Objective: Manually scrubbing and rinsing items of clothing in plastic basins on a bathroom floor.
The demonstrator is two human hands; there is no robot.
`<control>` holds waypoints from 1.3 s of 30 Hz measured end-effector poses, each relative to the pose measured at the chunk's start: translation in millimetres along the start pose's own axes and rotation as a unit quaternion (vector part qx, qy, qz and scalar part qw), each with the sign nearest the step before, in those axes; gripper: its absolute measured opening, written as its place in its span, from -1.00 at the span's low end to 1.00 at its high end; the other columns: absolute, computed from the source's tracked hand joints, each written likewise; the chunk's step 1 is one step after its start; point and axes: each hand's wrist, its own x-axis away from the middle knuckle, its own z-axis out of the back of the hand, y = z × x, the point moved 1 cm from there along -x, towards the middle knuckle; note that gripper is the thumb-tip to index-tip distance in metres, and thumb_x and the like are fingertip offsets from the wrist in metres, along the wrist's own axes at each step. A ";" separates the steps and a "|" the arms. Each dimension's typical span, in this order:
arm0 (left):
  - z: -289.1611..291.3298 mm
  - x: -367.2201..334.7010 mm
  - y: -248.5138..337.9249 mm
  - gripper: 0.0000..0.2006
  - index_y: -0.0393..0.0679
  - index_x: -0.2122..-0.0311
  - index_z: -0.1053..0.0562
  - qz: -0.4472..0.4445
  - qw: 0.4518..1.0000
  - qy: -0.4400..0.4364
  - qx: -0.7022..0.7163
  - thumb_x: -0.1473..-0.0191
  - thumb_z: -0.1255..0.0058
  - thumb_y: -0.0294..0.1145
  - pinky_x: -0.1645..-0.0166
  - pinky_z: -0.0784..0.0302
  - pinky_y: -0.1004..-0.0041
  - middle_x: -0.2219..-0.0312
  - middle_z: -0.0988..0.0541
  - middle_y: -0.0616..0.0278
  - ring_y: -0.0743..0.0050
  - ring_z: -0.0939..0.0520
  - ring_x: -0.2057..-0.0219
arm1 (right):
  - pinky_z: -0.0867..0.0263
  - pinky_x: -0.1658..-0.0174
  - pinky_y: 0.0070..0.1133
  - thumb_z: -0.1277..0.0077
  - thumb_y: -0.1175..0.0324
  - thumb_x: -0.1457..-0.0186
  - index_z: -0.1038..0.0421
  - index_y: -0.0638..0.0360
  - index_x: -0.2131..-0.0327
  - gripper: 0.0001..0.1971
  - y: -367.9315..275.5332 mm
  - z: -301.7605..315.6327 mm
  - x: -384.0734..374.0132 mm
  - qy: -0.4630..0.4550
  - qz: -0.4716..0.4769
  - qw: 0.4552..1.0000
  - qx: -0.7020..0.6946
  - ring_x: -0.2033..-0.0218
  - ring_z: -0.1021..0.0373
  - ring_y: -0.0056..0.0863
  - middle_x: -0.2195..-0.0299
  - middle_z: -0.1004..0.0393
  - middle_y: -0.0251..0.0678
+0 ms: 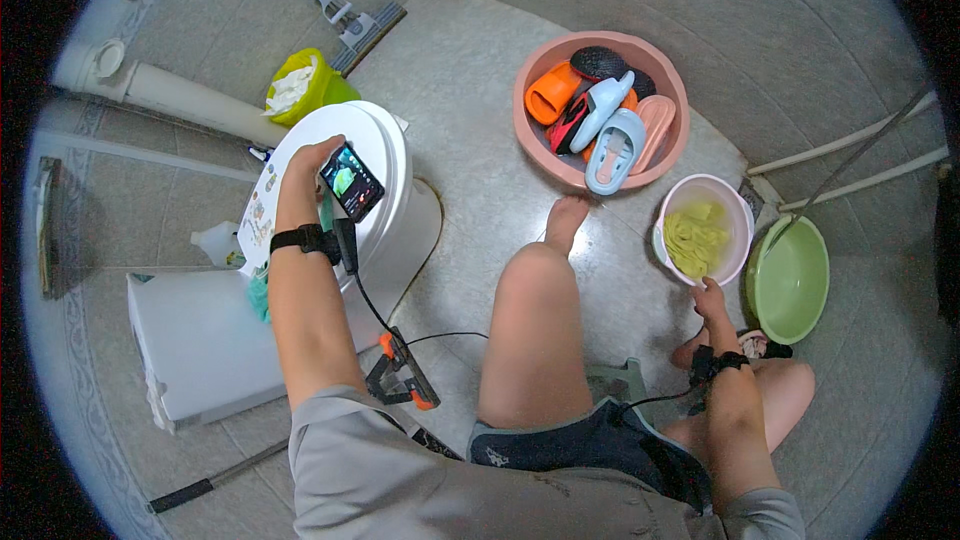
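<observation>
Left hand (310, 162) clasping phone (352, 182), right hand (711, 303) pinching pale basin's rim (705, 180) — yellow cloth (695, 240) inside

Cloth (693, 238) in basin (742, 225) (tub (658, 68) left, beyond).

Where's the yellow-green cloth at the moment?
In the head view, the yellow-green cloth lies right of centre, inside the small pale-pink basin, between the large pink tub and green basin, just beyond the right hand.
</observation>
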 end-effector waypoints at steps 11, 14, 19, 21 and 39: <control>-18.7 -28.9 8.4 -0.71 -0.16 0.58 -0.45 -0.060 0.997 -0.001 -0.042 0.22 -0.16 -0.12 0.37 -0.36 0.37 0.54 -0.51 0.20 0.35 -0.45 0.56 | -0.25 0.53 -0.59 0.03 0.37 0.01 -0.05 0.34 -0.09 -0.42 33.3 -10.0 -18.2 0.002 0.012 1.000 -0.003 0.51 -0.34 -0.49 0.16 -0.34 0.04; -7.7 -33.2 -3.7 -0.71 -0.18 0.55 -0.47 -0.036 0.999 0.020 -0.010 0.21 -0.14 -0.13 0.36 -0.36 0.35 0.53 -0.51 0.22 0.37 -0.45 0.54 | -0.23 0.55 -0.60 0.05 0.35 0.00 -0.07 0.33 -0.08 -0.44 13.1 -23.1 -13.8 -0.056 -0.021 0.998 -0.034 0.53 -0.31 -0.53 0.16 -0.33 0.01; -21.5 -20.4 -3.9 -0.69 -0.22 0.48 -0.50 -0.136 0.987 0.016 0.080 0.24 -0.13 -0.15 0.33 -0.37 0.35 0.50 -0.52 0.18 0.37 -0.47 0.50 | -0.20 0.58 -0.64 0.08 0.34 -0.02 -0.07 0.31 -0.08 -0.46 13.0 -14.9 -5.1 -0.022 0.008 1.000 -0.014 0.59 -0.27 -0.54 0.26 -0.37 -0.08; -12.4 -40.6 -9.0 -0.64 -0.24 0.39 -0.49 -0.102 0.994 0.004 0.045 0.28 -0.09 -0.16 0.28 -0.38 0.36 0.44 -0.54 0.13 0.36 -0.49 0.41 | -0.21 0.58 -0.64 0.08 0.33 -0.02 -0.07 0.31 -0.08 -0.45 6.8 -17.6 -3.4 -0.025 0.020 0.999 -0.012 0.59 -0.27 -0.54 0.27 -0.38 -0.09; -20.5 -27.8 5.4 -0.63 -0.29 0.41 -0.47 0.007 0.998 0.051 -0.032 0.26 -0.14 -0.16 0.36 -0.39 0.35 0.47 -0.53 0.14 0.33 -0.49 0.49 | -0.16 0.60 -0.63 0.08 0.37 0.10 -0.10 0.32 -0.07 -0.41 -29.0 -4.3 17.9 -0.017 0.001 0.999 -0.036 0.65 -0.25 -0.55 0.48 -0.40 -0.23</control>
